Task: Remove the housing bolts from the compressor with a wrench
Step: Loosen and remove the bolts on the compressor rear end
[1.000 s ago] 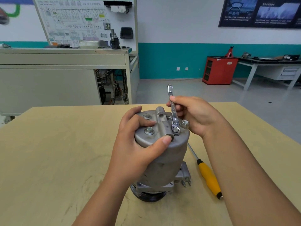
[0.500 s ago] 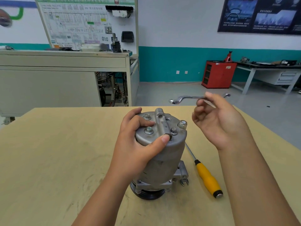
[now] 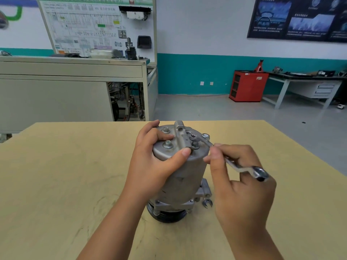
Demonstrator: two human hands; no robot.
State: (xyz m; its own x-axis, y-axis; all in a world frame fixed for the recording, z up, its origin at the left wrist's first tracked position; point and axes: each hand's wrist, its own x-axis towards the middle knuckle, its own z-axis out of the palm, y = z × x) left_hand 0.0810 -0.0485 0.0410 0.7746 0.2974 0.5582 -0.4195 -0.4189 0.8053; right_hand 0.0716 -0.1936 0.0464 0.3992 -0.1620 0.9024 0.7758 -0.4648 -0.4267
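- Part of the wrench [image 3: 241, 168] hidden inside the right grip [image 3: 242, 190].
- Side of the compressor [image 3: 187, 175] covered by the left grip [image 3: 152, 166].
- Second spanner [image 3: 207, 203]: only its open end shows.
- Print on the wall chart [image 3: 90, 29] blurred.

Compressor [image 3: 180, 177]: one. Bolts [image 3: 167, 144] on top: four. Hands: two, left hand [image 3: 150, 166], right hand [image 3: 240, 194]. Wrench [image 3: 242, 167] in hand: one.

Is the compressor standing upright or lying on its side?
Upright. The compressor stands on its black pulley on the table, bolted face up; the left hand grips its top.
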